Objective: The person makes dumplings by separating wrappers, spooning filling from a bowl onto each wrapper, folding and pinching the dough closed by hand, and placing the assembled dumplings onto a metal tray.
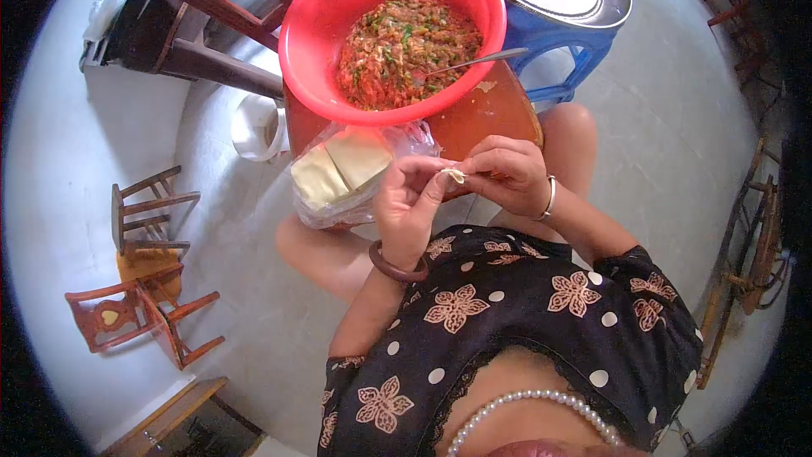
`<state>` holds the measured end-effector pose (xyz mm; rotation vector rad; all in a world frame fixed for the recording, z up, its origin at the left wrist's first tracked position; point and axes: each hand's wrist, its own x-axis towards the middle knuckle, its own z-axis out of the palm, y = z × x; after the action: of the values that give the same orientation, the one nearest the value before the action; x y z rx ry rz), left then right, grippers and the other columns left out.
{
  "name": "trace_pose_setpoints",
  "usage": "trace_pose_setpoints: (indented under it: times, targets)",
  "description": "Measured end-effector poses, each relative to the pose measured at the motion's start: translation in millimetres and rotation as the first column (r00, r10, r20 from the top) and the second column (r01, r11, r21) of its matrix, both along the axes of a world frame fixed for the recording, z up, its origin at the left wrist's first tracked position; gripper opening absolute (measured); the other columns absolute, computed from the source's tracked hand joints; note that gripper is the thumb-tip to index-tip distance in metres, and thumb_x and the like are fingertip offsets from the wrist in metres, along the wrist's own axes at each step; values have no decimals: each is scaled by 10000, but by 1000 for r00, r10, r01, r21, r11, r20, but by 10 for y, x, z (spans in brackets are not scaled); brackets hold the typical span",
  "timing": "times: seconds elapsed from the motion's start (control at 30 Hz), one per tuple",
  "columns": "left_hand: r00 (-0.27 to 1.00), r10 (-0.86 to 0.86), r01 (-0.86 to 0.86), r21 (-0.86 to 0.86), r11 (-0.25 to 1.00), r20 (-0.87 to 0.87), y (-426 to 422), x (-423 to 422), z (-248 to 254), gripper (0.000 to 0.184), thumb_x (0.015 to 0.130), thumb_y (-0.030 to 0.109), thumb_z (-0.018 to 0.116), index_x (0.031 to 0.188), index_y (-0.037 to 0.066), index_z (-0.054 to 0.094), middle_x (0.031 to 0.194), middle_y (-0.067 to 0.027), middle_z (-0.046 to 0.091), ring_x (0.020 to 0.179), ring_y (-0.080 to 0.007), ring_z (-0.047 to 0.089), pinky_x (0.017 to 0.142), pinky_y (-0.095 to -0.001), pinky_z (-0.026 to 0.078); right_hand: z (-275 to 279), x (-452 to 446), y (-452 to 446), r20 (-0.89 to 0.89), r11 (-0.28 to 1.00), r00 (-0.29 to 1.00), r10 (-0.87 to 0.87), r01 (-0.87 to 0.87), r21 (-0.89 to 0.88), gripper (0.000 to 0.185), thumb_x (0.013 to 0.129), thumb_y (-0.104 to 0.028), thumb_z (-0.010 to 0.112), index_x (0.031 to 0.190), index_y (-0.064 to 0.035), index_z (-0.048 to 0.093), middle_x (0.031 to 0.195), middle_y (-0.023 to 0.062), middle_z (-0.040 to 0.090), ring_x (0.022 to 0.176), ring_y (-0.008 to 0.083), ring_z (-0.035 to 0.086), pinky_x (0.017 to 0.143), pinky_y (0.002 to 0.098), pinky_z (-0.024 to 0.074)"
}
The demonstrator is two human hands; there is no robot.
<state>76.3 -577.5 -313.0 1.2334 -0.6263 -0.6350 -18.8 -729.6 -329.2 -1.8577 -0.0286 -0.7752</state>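
My left hand point(406, 207), with a brown bangle at the wrist, pinches a small folded wonton point(454, 175) between thumb and fingers. From the other side my right hand point(512, 173) grips the same wonton at its edge, fingers pressed together; part of it is hidden by the fingertips. Just beyond my left hand, stacks of pale yellow wonton wrappers point(326, 176) lie in a clear plastic bag point(313, 216). Past both hands sits a red basin point(309, 59) of chopped filling point(397, 42), and a metal spoon point(482, 60) leans in it.
The basin and bag rest on a brown wooden stool point(507, 110). At the back right, a round mesh sieve point(622, 0) holding some wontons stands on a blue plastic stool point(562, 51). A white bucket point(254, 129) and a toppled wooden chair point(161, 309) are to the left.
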Motion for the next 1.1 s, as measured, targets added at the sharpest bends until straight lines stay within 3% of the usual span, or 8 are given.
trace_pose_setpoints:
  times: [0.17, 0.37, 0.43, 0.57, 0.83, 1.0, 1.03, 1.1]
  targets:
    - [908, -153, 148, -43, 988, -390, 34, 75, -37, 96, 927, 58, 583, 1005, 3, 572, 1032, -123, 639, 859, -188, 660, 772, -354, 577, 40, 4, -97, -36, 994, 997, 72, -75, -79, 127, 762, -55, 758, 851, -32, 670, 798, 86, 651, 693, 207, 656, 585, 294, 525]
    - [895, -187, 196, -18, 980, -404, 50, 67, -82, 96, 939, 78, 564, 1013, 16, 571, 1024, -110, 633, 877, -209, 664, 770, -395, 589, 40, 14, -131, -34, 991, 991, 132, -131, 21, 187, 750, -86, 777, 913, -59, 689, 771, 64, 631, 662, 183, 630, 581, 280, 506]
    - [892, -190, 204, -11, 979, -411, 49, 55, -78, 92, 938, 76, 566, 1013, 23, 571, 1018, -104, 633, 875, -208, 663, 763, -400, 588, 133, -33, -101, -261, 964, 954, 147, -79, 254, 279, 760, -97, 772, 1029, -73, 700, 736, 41, 602, 654, 174, 607, 579, 277, 493]
    - [831, -252, 248, -76, 966, -496, 16, 71, -77, 60, 923, 42, 578, 981, 27, 581, 1022, -91, 617, 878, -195, 651, 734, -381, 588, -47, -68, -102, -60, 986, 991, 116, -123, -111, 301, 811, -110, 723, 1110, -95, 687, 828, 64, 602, 694, 206, 625, 626, 318, 523]
    - [726, -264, 210, -160, 964, -635, -181, -79, 33, 403, 950, 179, 570, 1290, 70, 385, 1153, -136, 576, 930, -241, 646, 816, -405, 546, 131, -221, -279, -10, 993, 996, 89, -89, -81, 165, 818, -80, 702, 980, -66, 678, 846, 78, 624, 704, 231, 642, 603, 318, 524]
    - [737, -340, 344, -108, 933, -585, -85, -103, -83, 425, 952, 258, 564, 1280, 34, 414, 1154, -144, 579, 919, -270, 645, 855, -429, 517, 581, -337, -1025, 98, 923, 964, -248, 266, -278, 57, 872, -50, 637, 920, -20, 631, 814, 75, 646, 661, 144, 624, 547, 260, 500]
    - [751, -371, 412, -51, 910, -546, -39, -119, -119, 414, 950, 259, 566, 1263, 25, 432, 1155, -146, 580, 930, -274, 646, 863, -422, 513, 710, -317, -1162, 14, 965, 967, -254, 254, -72, 46, 905, -46, 595, 914, -9, 621, 803, 66, 640, 582, 102, 597, 512, 240, 488]
    - [739, -407, 495, 24, 868, -537, 33, -147, -172, 347, 957, 193, 552, 1229, -2, 462, 1143, -143, 587, 958, -272, 642, 887, -399, 503, 833, -120, -1635, 29, 879, 908, -419, 413, -239, 120, 932, -98, 591, 886, -1, 643, 754, 54, 617, 544, 82, 583, 497, 236, 484]
